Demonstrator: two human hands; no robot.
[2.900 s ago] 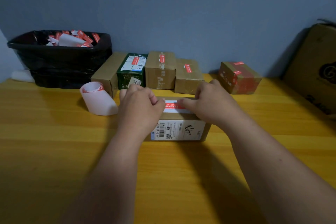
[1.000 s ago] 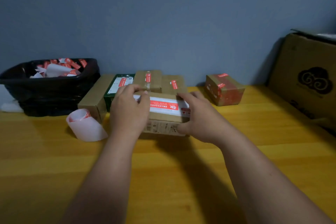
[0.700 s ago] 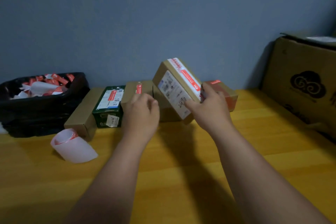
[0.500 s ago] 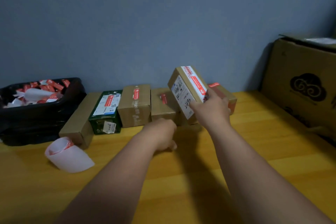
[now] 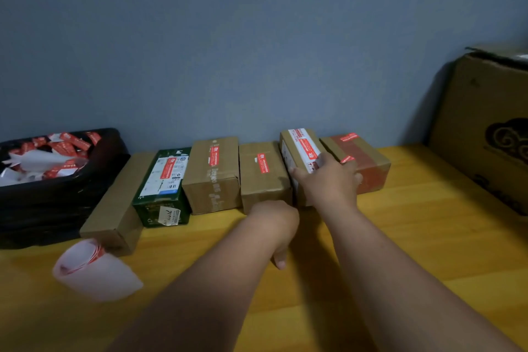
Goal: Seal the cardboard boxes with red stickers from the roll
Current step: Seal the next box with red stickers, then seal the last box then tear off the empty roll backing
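A row of small boxes lines the wall. My right hand (image 5: 328,180) grips a cardboard box (image 5: 300,148) with a white label and a red sticker, set down in the row between a plain stickered box (image 5: 263,177) and a red-taped box (image 5: 363,157). My left hand (image 5: 278,223) hangs low over the table in front of the row, fingers curled down, holding nothing. The sticker roll (image 5: 94,268), white backing with red stickers, lies on its side at the left front. A long flat box (image 5: 120,203) at the row's left end shows no sticker.
A black bin (image 5: 57,194) holding peeled backing scraps stands at the far left. A green box (image 5: 164,186) and a taller brown box (image 5: 213,174) fill the row's middle. A large open carton (image 5: 491,128) stands at the right. The yellow wooden table (image 5: 428,237) stretches forward.
My right hand lifted the newly stickered box from the table's middle and carried it back into the row by the wall. My left hand let go of it and dropped toward the table.
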